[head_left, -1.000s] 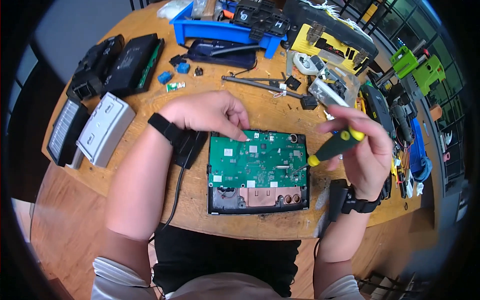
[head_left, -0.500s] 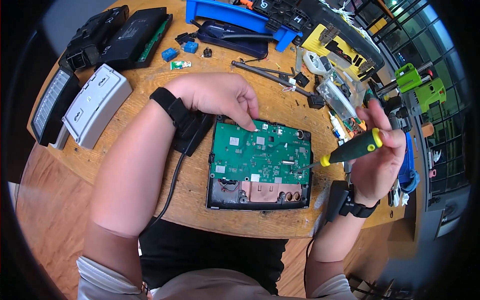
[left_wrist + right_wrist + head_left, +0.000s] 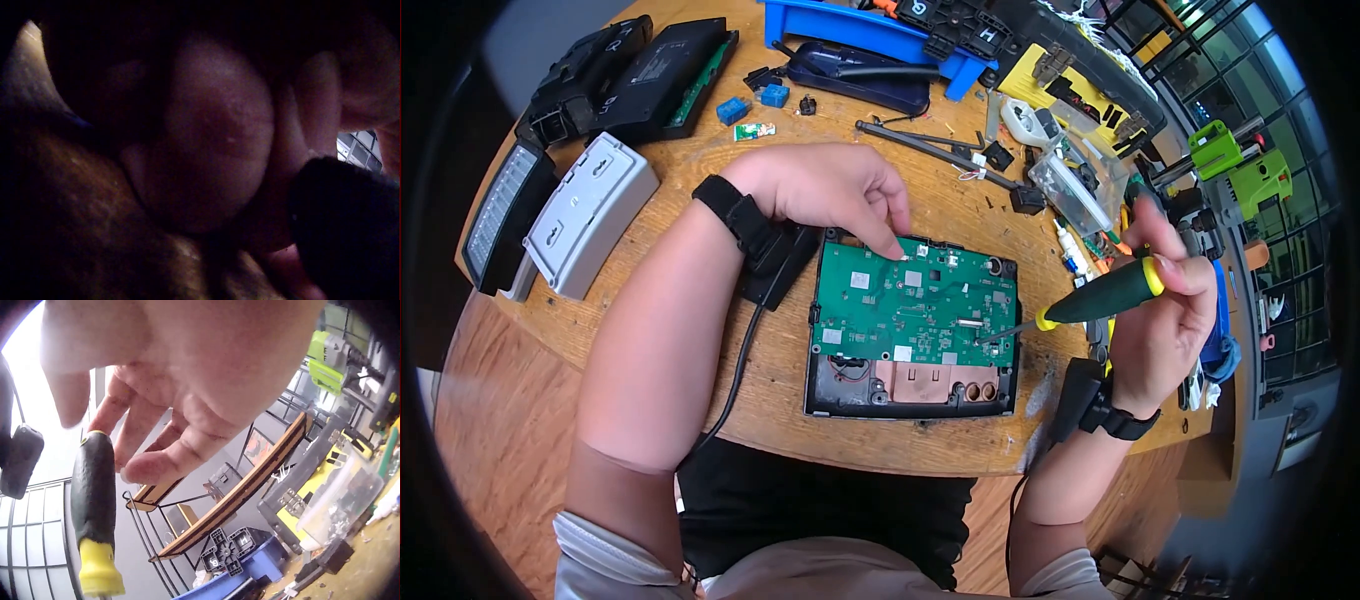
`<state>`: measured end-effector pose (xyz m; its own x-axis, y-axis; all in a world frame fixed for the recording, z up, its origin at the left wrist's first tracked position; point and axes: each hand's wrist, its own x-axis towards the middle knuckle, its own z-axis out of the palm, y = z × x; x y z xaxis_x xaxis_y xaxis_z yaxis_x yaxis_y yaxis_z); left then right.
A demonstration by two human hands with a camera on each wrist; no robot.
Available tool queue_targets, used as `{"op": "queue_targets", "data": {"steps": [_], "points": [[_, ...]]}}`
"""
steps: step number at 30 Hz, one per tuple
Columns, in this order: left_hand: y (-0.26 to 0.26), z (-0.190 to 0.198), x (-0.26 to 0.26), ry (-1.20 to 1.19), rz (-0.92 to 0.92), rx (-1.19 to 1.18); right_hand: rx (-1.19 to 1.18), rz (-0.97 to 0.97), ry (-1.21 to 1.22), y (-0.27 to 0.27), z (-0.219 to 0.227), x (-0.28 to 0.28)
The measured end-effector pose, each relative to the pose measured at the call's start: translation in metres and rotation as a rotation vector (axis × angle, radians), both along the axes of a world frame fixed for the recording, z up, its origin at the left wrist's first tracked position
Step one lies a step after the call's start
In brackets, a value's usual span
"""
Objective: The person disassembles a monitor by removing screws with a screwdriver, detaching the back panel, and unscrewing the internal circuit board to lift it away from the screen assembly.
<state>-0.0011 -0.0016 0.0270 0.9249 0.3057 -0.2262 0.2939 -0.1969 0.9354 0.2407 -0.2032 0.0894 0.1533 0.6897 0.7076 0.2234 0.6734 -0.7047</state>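
The right hand (image 3: 1162, 340) pinches the end of a green-and-yellow screwdriver (image 3: 1105, 295), whose shank slants down to the right part of a green circuit board (image 3: 865, 312). The board lies in a black housing (image 3: 910, 411) on the wooden table (image 3: 790, 445), with a copper-coloured plate (image 3: 920, 387) showing below its near edge. The left hand (image 3: 828, 188) rests its thumb at the board's far edge, other fingers bent; whether they grip anything I cannot tell. Two blue blocks (image 3: 733, 111) sit farther back, near a blue tray (image 3: 840, 28)
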Motion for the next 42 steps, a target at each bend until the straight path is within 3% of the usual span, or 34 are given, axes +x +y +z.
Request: {"op": "queue_targets", "data": {"steps": [3,7,10,12,14,16,18,19,23,26,28,29,30,32,33,34,36,38,40,42], "points": [[0.000,0.000,0.000,0.004,-0.001,0.001,0.004,-0.007,-0.296,-0.001,0.002,0.014],[0.000,-0.001,0.000,-0.007,0.008,0.017,0.090,-0.143,-0.201,0.002,-0.003,0.004],[0.001,-0.002,0.000,-0.010,0.002,-0.018,0.128,-0.204,-0.279,0.002,-0.004,0.003],[0.001,-0.001,0.000,-0.010,-0.001,-0.017,0.126,-0.152,-0.244,0.000,-0.001,-0.004],[0.001,-0.001,0.000,-0.009,-0.003,-0.019,-0.119,-0.185,-0.114,-0.012,0.005,-0.010],[0.002,-0.003,0.000,-0.007,-0.009,-0.009,-0.066,-0.080,-0.114,-0.007,0.004,-0.003],[0.002,-0.004,0.000,-0.008,-0.014,-0.008,0.081,-0.003,-0.298,-0.005,0.005,0.004],[0.002,-0.004,0.000,-0.008,-0.018,-0.003,0.108,-0.150,-0.206,-0.002,-0.001,-0.003],[0.001,-0.003,0.001,-0.022,-0.011,-0.014,0.120,-0.232,-0.276,0.002,-0.001,-0.009],[0.002,-0.003,-0.001,-0.005,-0.004,-0.025,-0.072,0.048,0.052,-0.008,0.006,-0.016],[0.002,-0.003,0.000,-0.015,-0.013,-0.003,-0.055,-0.083,-0.183,-0.012,0.001,-0.005],[0.002,-0.004,0.000,-0.015,-0.014,-0.004,0.030,0.040,-0.239,-0.004,0.002,0.000],[0.002,-0.004,0.000,-0.017,-0.016,-0.007,0.028,0.039,-0.239,-0.004,0.002,-0.002],[0.003,-0.005,0.000,-0.021,-0.017,-0.006,0.124,-0.336,-0.334,-0.001,0.002,-0.009],[0.003,-0.004,0.000,-0.018,-0.015,-0.008,0.149,-0.349,-0.327,0.003,-0.001,-0.009],[0.003,-0.004,0.000,-0.015,-0.014,-0.011,0.149,-0.349,-0.326,0.002,0.000,-0.008],[0.001,-0.002,0.000,-0.007,-0.008,-0.017,0.047,-0.173,-0.257,-0.001,0.003,-0.006],[0.002,-0.002,-0.001,0.005,0.002,-0.026,-0.114,0.002,-0.048,-0.008,0.007,-0.003],[0.002,-0.003,0.000,-0.001,-0.006,-0.016,-0.151,-0.088,-0.188,-0.015,0.006,0.001],[0.003,-0.004,0.000,-0.005,-0.007,-0.007,-0.140,-0.068,-0.139,-0.014,0.006,0.001]]}}
